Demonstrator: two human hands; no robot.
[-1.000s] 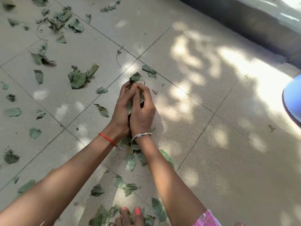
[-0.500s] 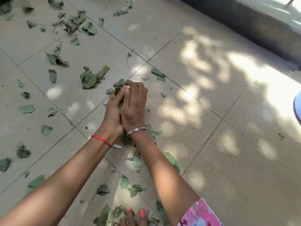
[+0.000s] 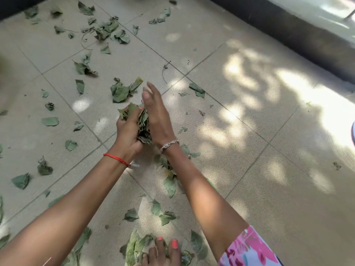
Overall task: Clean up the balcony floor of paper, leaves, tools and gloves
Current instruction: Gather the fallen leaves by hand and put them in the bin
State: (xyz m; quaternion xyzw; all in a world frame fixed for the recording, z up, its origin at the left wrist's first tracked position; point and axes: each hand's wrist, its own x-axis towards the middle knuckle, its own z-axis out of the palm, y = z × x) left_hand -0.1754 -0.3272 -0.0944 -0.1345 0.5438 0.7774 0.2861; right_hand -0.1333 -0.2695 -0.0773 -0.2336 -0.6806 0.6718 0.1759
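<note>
My left hand (image 3: 127, 129) grips a bunch of dry green leaves (image 3: 143, 124) above the tiled floor, fingers curled round it. My right hand (image 3: 157, 114) lies flat against the right side of the bunch, fingers straight and pointing away from me. Just beyond the hands a clump of leaves (image 3: 123, 91) lies on the floor. More loose leaves (image 3: 107, 30) are scattered over the far left tiles, and others lie under my forearms (image 3: 169, 184) and by my toes (image 3: 138, 244).
The beige tiled floor (image 3: 249, 169) is bare and sun-dappled on the right. A dark raised ledge (image 3: 299, 37) runs along the far right. My bare foot (image 3: 163, 252) rests at the bottom edge. A blue object (image 3: 353, 133) shows at the right edge.
Both hands drew toward me and to the left with the gathered leaves. My right hand opened from a curled cover over the bunch to straight fingers beside it.
</note>
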